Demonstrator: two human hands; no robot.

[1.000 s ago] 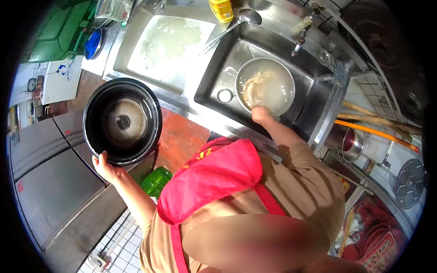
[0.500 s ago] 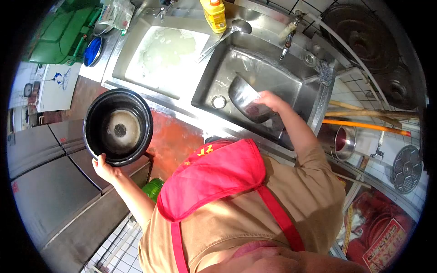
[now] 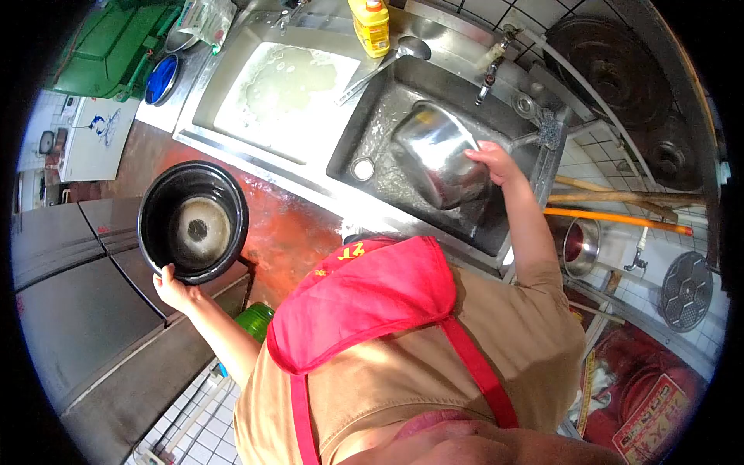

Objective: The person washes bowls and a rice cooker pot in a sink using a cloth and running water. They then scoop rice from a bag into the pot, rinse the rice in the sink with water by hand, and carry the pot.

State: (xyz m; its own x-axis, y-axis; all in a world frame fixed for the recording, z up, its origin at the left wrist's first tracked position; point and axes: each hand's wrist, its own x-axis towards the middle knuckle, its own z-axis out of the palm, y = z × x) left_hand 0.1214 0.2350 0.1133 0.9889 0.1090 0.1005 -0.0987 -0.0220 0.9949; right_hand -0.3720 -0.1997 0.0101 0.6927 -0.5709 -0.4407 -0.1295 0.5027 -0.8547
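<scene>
My left hand [image 3: 174, 287] grips the near rim of a black round basin [image 3: 167, 225], held up over the red floor with its inside facing me. At the right, my right hand [image 3: 494, 161] is closed on the edge of a shiny metal bowl [image 3: 442, 155]. The bowl is tipped over inside the right sink [image 3: 363, 116], and water spreads over the sink floor around it. The sink's round drain [image 3: 362, 168] shows left of the bowl.
The left sink [image 3: 203, 108] holds cloudy, foamy water. Behind the sinks stand a yellow bottle [image 3: 372, 31], a ladle [image 3: 413, 48] and a tap [image 3: 487, 84]. Poles, one orange [image 3: 620, 221], and a metal pot [image 3: 581, 246] are at right; a green bin [image 3: 108, 50] is far left.
The metal bowl has tipped over further, and water now runs across the sink floor. My right hand has moved slightly right. The black basin has shifted a little left.
</scene>
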